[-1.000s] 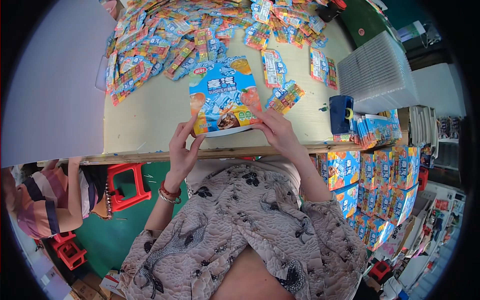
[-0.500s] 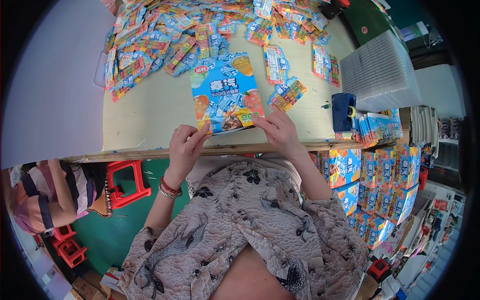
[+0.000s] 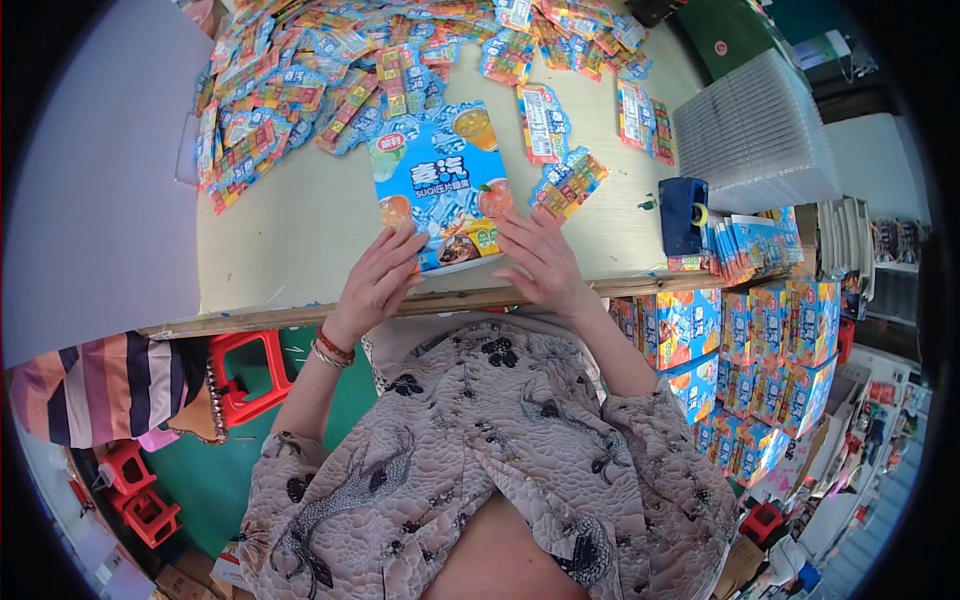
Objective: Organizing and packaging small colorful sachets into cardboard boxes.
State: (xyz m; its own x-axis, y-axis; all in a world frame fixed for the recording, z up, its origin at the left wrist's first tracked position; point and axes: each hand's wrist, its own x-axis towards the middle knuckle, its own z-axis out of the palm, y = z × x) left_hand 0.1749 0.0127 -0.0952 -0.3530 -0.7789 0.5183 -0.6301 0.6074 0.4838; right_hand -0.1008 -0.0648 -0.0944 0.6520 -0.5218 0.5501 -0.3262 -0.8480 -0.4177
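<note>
A blue carton (image 3: 441, 190) printed with ice cubes and fruit drinks lies face up near the table's front edge. It looks flat, though how thick it is I cannot tell. My left hand (image 3: 380, 275) rests at its lower left corner, fingers stretched out over the printed face. At the lower right corner is my right hand (image 3: 540, 262), fingers extended and touching the carton's edge, thumb lower down. Just right of the carton lies a small candy packet (image 3: 570, 183), close to my right fingertips. Another packet (image 3: 543, 124) lies behind it.
A heap of candy packets (image 3: 290, 90) covers the table's far side. To the right stand a blue tape dispenser (image 3: 683, 217) and a stack of clear plastic trays (image 3: 752, 140). Printed cartons (image 3: 685, 330) are piled below the table. A person in striped clothing (image 3: 110, 390) is at left, beside a red stool (image 3: 245, 380).
My hands have gone from pinching the carton's near corners to lying with fingers extended along its lower sides. The person at left has shifted, with the arm no longer visible.
</note>
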